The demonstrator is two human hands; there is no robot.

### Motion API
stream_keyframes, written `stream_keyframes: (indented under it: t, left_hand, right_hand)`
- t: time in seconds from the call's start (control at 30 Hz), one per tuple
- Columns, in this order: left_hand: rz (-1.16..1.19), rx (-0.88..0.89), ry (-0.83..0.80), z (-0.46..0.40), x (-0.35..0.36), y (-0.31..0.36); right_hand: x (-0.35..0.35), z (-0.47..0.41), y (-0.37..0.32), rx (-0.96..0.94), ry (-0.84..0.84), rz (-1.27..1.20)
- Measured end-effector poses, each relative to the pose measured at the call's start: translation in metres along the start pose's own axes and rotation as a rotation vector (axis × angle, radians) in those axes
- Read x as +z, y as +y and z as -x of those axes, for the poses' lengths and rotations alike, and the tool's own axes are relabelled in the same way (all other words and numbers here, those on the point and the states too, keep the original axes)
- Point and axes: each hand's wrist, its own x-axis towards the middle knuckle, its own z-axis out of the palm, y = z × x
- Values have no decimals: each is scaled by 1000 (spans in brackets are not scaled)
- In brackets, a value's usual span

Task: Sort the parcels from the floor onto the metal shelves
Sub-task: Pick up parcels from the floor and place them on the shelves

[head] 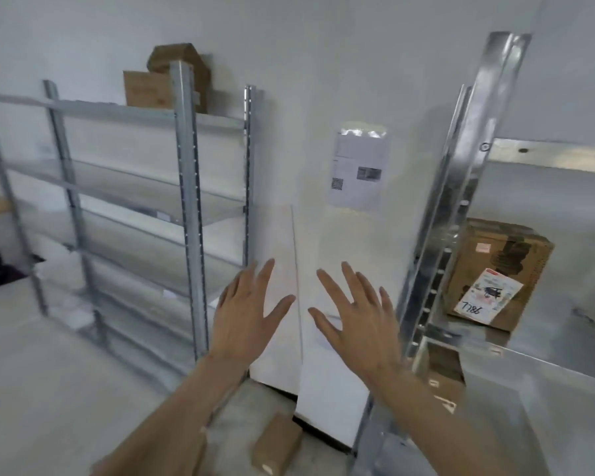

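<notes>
Parcels first: I count five brown cardboard ones in the head view, maybe six, since it's pretty blurry. Two sit on the top level of the grey metal shelf unit on the left [186,159]: a flat-faced brown box [145,89] at the front and a darker, tilted brown box [182,63] behind and above it, partly hidden by the upright post. One big brown cardboard box with a white label [498,273] is on the shiny metal shelf on the right [547,359], label facing out with handwritten digits on it. Below that shelf, another brown box [443,372] peeks out from the lower level, mostly hidden. One small brown cardboard parcel [277,444] lies on the pale floor, between the two shelf units and near the base of the white wall.

So two shelf units in total, one on each side. The left one has several levels, and apart from the top I can't really make out what's on them, just pale smudgy shapes.

Both hands are up in the middle. The left hand [246,314] and the right hand [358,317] are spread wide, fingers straight and splayed, holding nothing, backs toward the camera. They're apart from each other, with the wall corner behind them.

One white printed sheet with a QR code [358,170] is stuck on the wall above the hands.
</notes>
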Motion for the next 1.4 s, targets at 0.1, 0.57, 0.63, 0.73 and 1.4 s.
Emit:
stream_keyframes:
  t: [0.1,0.57,0.63,0.73,1.4]
  left_hand:
    - [-77,-79,-35,15,-23,-68]
    - [-196,-393,-286,67,111,-340]
    - [-200,-447,-345,75,161,-377]
    - [-168,-539,-424,99,242,-433]
    - [-202,-810,-931,500,633,-751]
  right_hand:
    - [39,-6,-60,-6,-35,-88]
    - [344,-26,-179,40,-402,-323]
    - [411,-16,-181,55,-484,-339]
    - [519,19,-184,47,-583,-320]
    - [1030,394,-307,182,-1138,-461]
